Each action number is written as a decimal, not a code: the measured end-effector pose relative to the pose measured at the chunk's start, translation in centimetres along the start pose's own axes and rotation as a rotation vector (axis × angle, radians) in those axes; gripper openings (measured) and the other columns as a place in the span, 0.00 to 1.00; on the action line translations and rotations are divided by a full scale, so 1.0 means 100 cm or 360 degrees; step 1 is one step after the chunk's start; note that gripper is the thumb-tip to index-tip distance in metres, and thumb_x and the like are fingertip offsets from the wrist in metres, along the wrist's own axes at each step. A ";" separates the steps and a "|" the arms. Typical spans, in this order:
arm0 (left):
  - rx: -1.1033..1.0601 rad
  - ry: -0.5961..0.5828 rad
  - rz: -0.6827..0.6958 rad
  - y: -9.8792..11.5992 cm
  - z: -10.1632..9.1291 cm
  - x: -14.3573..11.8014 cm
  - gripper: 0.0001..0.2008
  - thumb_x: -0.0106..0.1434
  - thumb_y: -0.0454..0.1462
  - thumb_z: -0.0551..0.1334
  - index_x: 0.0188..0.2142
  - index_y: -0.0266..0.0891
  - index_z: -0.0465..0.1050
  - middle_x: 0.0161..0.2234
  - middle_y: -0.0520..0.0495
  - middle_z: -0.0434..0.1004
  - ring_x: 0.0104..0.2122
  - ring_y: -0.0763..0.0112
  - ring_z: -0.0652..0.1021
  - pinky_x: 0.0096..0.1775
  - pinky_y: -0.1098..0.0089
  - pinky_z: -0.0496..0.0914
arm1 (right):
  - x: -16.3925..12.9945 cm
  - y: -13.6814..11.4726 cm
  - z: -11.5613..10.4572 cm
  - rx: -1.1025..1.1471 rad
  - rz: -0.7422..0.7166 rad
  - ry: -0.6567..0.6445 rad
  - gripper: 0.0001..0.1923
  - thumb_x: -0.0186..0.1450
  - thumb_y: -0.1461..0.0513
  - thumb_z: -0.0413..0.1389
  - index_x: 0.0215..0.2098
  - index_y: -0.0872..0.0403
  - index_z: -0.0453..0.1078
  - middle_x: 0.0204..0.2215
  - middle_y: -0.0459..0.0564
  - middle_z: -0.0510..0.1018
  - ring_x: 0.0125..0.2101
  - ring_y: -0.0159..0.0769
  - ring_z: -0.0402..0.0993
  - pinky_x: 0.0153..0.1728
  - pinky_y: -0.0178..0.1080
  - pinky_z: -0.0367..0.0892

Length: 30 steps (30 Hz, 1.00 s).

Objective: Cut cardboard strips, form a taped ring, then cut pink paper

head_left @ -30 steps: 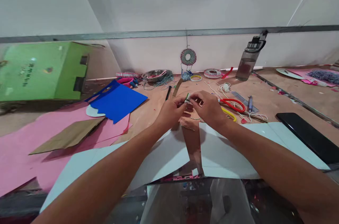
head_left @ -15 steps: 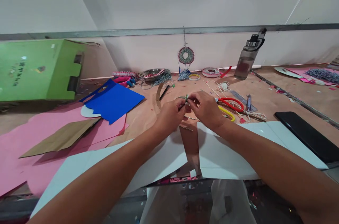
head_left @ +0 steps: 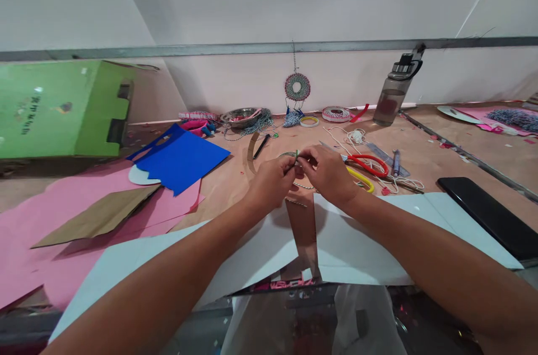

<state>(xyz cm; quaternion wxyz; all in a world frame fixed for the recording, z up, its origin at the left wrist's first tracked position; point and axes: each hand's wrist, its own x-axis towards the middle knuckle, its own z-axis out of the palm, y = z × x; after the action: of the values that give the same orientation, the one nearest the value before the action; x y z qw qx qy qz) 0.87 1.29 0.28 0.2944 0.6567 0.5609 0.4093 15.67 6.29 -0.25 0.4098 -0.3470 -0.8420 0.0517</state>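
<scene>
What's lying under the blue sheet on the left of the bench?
Under the blue sheet a white rounded cutout pokes out at its near-left edge, and pink paper runs beneath its near corner. How far either extends underneath is covered. Both hands work away from it.

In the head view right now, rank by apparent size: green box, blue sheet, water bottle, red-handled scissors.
1. green box
2. blue sheet
3. water bottle
4. red-handled scissors, close to the bottle and nearer the camera, so that order is unsure.
</scene>
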 end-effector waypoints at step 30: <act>-0.0082 -0.0016 -0.0015 0.014 -0.002 -0.005 0.09 0.62 0.35 0.54 0.33 0.37 0.73 0.29 0.48 0.79 0.28 0.71 0.79 0.28 0.72 0.77 | 0.003 -0.001 -0.005 0.0104 0.0119 0.0001 0.06 0.64 0.64 0.54 0.29 0.54 0.70 0.30 0.49 0.77 0.31 0.34 0.70 0.35 0.37 0.61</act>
<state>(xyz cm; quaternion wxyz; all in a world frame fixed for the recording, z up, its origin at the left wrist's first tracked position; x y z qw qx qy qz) 1.39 0.53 1.43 0.3162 0.6482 0.5517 0.4189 15.86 6.32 0.27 0.4190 -0.3648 -0.8261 0.0943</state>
